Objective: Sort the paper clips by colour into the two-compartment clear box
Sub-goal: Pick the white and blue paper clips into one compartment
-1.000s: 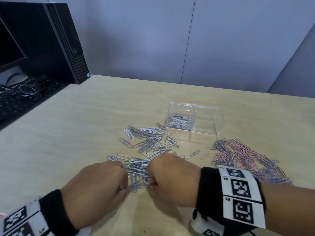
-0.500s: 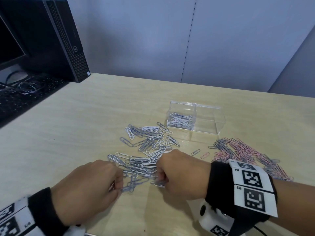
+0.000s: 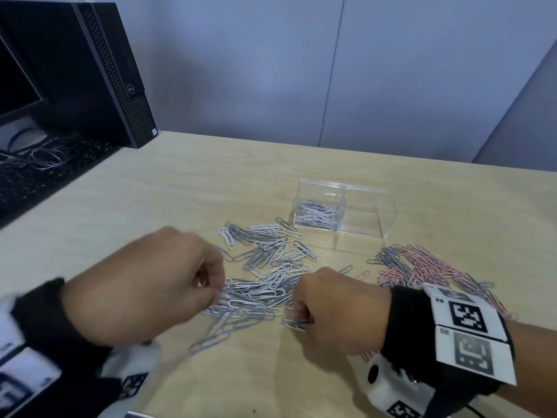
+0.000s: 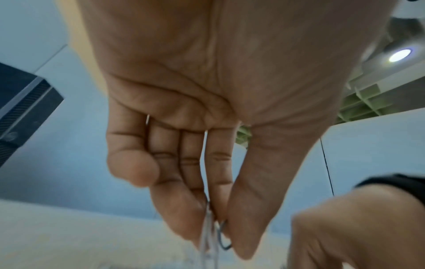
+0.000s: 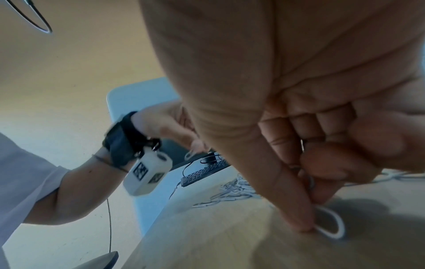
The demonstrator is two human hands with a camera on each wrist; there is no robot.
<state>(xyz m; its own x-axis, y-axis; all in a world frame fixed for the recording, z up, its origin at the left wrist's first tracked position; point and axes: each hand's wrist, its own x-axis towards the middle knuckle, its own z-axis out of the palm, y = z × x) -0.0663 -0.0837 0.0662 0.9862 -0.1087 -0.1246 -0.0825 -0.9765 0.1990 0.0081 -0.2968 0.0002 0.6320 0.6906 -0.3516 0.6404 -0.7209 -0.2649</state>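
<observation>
Since half a second ago my left hand (image 3: pixel 144 285) has lifted off the pale wooden tabletop (image 3: pixel 150 206), which stands before blue-grey walls, a black computer tower (image 3: pixel 99 70) at its far left. Its grip pinches a few paper clips (image 4: pixel 212 234), blurred. My right hand (image 3: pixel 337 312) pinches a clip (image 5: pixel 328 225) against the tabletop. The clear box (image 3: pixel 343 212) beyond holds clips in its left compartment.
</observation>
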